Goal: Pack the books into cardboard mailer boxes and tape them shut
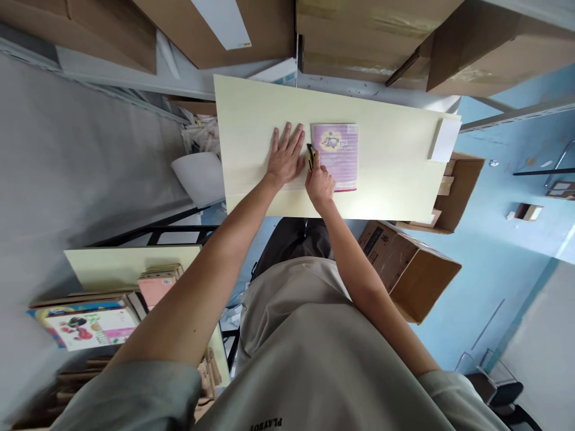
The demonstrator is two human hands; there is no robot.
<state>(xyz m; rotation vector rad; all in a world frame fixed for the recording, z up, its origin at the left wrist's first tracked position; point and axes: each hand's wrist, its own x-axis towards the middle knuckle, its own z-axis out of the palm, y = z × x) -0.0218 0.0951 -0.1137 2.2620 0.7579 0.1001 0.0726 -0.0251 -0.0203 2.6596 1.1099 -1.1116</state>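
A pale yellow table (pixel 386 179) stands in front of me. On it lies a purple book (pixel 336 154) with a picture on its cover. My left hand (pixel 286 154) lies flat on the table just left of the book, fingers stretched out and holding nothing. My right hand (pixel 319 181) is closed round a yellow and black utility knife (pixel 310 157), which rests at the book's left edge.
A white sheet (pixel 444 140) lies at the table's right end. Open cardboard boxes (pixel 411 269) stand on the blue floor at the right. A second table at lower left holds stacked books (pixel 92 326). Large cartons (pixel 368 36) sit beyond the table.
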